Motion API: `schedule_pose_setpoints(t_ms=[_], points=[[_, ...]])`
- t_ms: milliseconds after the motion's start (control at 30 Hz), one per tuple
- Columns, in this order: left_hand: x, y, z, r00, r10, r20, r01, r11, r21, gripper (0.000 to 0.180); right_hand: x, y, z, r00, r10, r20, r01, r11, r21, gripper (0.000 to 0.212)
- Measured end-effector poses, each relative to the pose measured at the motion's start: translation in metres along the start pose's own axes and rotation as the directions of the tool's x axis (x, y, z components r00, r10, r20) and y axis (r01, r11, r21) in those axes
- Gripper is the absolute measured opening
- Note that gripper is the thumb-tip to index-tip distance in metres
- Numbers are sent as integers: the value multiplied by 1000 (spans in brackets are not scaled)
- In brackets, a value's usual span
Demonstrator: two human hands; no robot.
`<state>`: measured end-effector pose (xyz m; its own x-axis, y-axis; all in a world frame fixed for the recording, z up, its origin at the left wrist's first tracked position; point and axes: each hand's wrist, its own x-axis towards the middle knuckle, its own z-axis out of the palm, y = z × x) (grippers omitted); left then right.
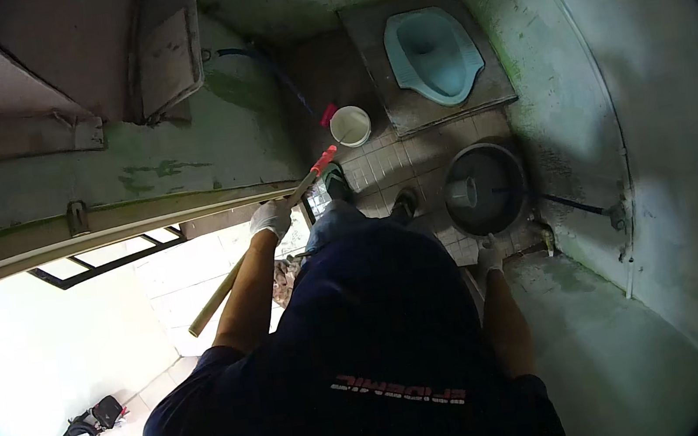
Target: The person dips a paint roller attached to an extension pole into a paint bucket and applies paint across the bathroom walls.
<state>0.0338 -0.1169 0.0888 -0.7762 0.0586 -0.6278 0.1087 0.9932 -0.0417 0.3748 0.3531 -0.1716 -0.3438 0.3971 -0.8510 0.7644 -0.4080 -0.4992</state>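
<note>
White-gloved, the left hand (271, 218) is wrapped around a slim, straight tan pole (301, 191), to the lower left of the white bucket (351, 134). Its long axis runs diagonally: the pinkish-red tip points up and right toward the bucket, the plain end down and left, away from it. Lower right of the bucket, the right hand (489, 256) is at the round dark basin (499, 218); I cannot tell whether it grips the rim.
</note>
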Motion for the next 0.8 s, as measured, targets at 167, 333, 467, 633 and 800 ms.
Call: schedule_pose_setpoints(t_ms=[167, 333, 467, 633, 800], points=[[-8, -12, -18, 1000, 10, -12, -10, 1000, 2, 30, 22, -13, -4, 895, -446, 1, 413, 829, -378, 47], [3, -26, -11, 1000, 6, -10, -6, 1000, -20, 30, -6, -56, 50, 898, -440, -3, 440, 896, 61, 65], [9, -11, -33, 996, -12, 84, 11, 1000, 16, 32, -34, -82, 83, 903, -414, 112, 423, 902, -82, 60], [-10, -21, -57, 999, 28, 26, -30, 998, 49, 28, -41, -97, 105, 922, -366, 127, 377, 923, -78, 54], [8, -32, -46, 999, 12, 48, -13, 1000, 1, 28, -33, -92, 103, 922, -354, 155, 349, 935, 57, 48]])
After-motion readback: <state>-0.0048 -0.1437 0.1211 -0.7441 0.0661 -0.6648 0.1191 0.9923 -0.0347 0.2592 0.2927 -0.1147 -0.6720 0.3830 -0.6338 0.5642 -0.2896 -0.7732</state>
